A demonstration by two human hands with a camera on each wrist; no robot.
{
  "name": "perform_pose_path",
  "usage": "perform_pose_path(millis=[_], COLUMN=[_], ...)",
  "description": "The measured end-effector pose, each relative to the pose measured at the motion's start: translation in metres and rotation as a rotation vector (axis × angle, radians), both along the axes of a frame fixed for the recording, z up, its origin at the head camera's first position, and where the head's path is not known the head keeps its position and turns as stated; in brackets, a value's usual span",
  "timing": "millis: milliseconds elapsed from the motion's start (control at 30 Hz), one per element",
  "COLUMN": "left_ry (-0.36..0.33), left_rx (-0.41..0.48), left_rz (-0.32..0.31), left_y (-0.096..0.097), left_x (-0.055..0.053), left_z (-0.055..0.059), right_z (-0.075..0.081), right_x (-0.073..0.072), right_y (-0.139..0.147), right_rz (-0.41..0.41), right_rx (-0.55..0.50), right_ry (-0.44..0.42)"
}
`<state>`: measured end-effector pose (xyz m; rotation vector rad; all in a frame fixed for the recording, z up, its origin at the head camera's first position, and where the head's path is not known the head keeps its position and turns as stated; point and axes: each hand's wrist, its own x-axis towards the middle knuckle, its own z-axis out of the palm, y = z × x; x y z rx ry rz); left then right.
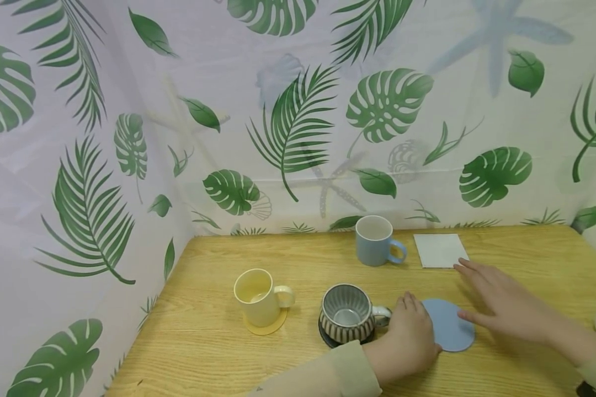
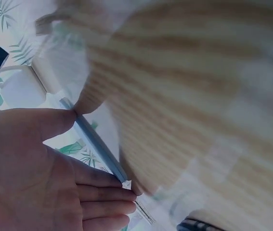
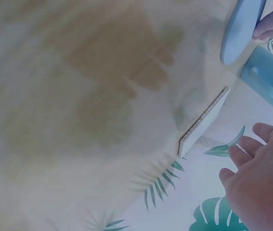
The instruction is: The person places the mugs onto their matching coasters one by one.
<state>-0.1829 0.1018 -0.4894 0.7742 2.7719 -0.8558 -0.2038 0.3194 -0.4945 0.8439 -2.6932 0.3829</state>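
Note:
A round blue coaster (image 1: pixel 449 325) lies on the wooden table. My left hand (image 1: pixel 408 339) is at its left edge; in the left wrist view, the thumb and index fingertip touch the coaster's rim (image 2: pixel 100 147), fingers fairly straight. From the right, my right hand (image 1: pixel 509 306) reaches over with spread fingers, holding nothing. Its thumb tip overlaps the coaster's right edge in the head view, while its fingertips come close to a square white coaster (image 1: pixel 442 251). Just left of my left hand, a ribbed grey-brown cup (image 1: pixel 347 320) sits on a dark coaster (image 1: pixel 328 337).
A yellow mug (image 1: pixel 260 309) stands on a yellow coaster (image 1: pixel 265 329) at the left. Farther back is a blue mug (image 1: pixel 372 248), its handle pointing right. Behind the table (image 1: pixel 198 331) hangs a leaf-patterned cloth (image 1: pixel 298 182), which also covers the left side.

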Motion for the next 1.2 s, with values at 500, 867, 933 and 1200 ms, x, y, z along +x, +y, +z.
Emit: perform_pose_path(millis=[500, 867, 933, 1200], left_ry=[-0.015, -0.009, -0.005, -0.003], left_rx=[-0.029, -0.030, -0.029, -0.019], left_rz=[0.006, 0.001, -0.002, 0.004], left_y=[0.000, -0.001, -0.001, -0.001], left_x=[-0.001, 0.001, 0.001, 0.001], left_z=[0.001, 0.003, 0.003, 0.002], right_z=[0.016, 0.024, 0.024, 0.026], right_x=[-0.026, -0.037, -0.040, -0.054], right_y=[-0.012, -0.028, -0.030, -0.039], right_rz=[0.032, 0.035, 0.038, 0.030], right_rx=[0.019, 0.022, 0.020, 0.006], right_ry=[0.030, 0.029, 0.035, 0.071])
